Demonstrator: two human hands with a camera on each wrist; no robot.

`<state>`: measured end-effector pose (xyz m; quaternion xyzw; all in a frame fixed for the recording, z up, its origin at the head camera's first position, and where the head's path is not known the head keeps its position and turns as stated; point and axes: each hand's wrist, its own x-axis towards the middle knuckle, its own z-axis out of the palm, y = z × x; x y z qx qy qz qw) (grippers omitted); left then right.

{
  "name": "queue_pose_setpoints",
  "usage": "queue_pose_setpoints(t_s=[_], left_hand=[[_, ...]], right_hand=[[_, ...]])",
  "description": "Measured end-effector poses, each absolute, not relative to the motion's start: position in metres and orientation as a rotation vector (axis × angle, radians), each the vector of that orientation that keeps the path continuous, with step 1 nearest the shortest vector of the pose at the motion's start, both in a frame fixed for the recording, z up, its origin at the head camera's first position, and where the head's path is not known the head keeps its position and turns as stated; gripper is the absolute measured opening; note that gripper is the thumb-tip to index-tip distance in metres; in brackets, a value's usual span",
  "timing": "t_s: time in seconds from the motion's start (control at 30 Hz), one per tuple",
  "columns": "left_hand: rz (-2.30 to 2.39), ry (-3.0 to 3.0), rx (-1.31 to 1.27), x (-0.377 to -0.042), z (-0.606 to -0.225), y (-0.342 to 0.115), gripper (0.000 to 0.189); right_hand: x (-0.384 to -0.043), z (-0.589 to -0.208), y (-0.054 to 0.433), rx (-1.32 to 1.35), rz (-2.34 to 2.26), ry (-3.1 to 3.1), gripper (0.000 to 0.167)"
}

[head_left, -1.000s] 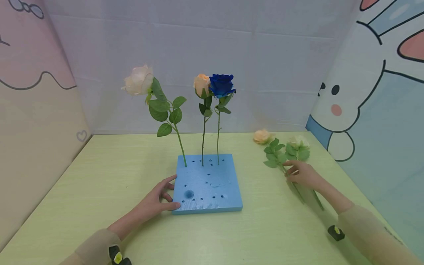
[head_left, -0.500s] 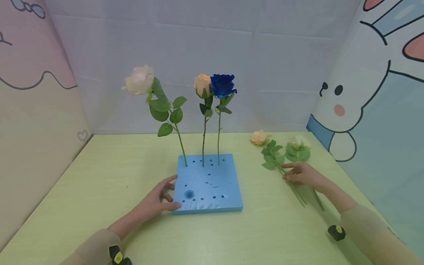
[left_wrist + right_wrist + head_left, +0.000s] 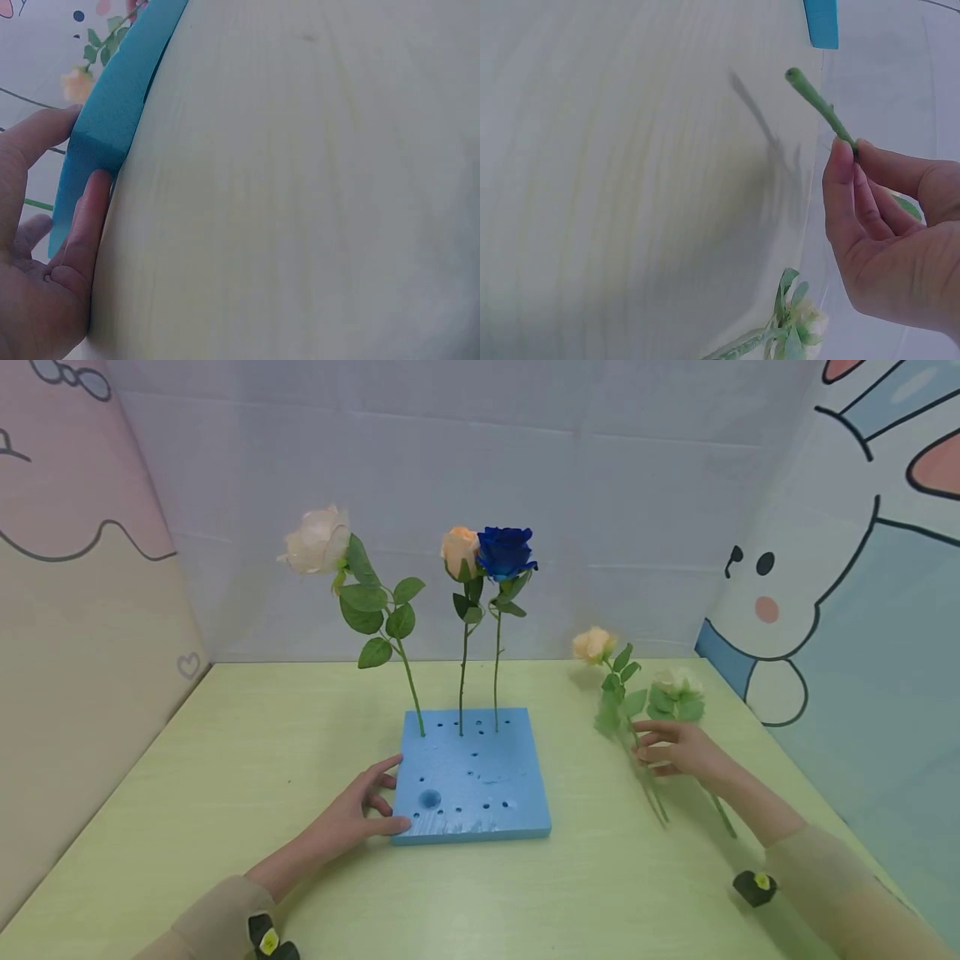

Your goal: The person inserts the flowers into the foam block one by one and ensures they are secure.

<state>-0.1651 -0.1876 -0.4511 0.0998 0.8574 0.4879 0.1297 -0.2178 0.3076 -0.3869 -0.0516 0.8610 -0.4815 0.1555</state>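
Observation:
My right hand (image 3: pixel 682 750) pinches the green stem (image 3: pixel 819 109) of a peach rose (image 3: pixel 595 645) between thumb and fingertips. In the right wrist view the stem's cut end points up past the fingers and casts a shadow on the table. The bloom is raised off the tabletop at the back right. My left hand (image 3: pixel 354 803) rests against the left side of a blue foam block (image 3: pixel 506 789), its thumb on the front corner. A white rose (image 3: pixel 317 541), a peach-orange rose (image 3: pixel 460 552) and a blue rose (image 3: pixel 506 553) stand in the block's back holes.
Another pale rose (image 3: pixel 678 683) lies on the table to the right, partly behind my right hand. The pale yellow table (image 3: pixel 300 752) ends at a white cloth backdrop (image 3: pixel 600 510). Printed panels with a cartoon rabbit (image 3: pixel 780 560) close in the sides.
The peach rose in my right hand has risen off the table, its bloom lifting and its stem tilting more upright. My left hand, the block and the standing roses have stayed put.

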Motion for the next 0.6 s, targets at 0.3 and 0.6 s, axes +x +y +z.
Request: queue_pose_setpoints(t_s=[0.3, 0.6], left_hand=[[1.41, 2.486, 0.325, -0.168, -0.454, -0.191, 0.091], [1.399, 2.48, 0.336, -0.168, -0.453, -0.192, 0.091]], right_hand=[[-0.214, -0.371, 0.296, -0.203, -1.622, 2.503, 0.057], [-0.204, -0.354, 0.27, -0.484, -1.871, 2.575, 0.027]])
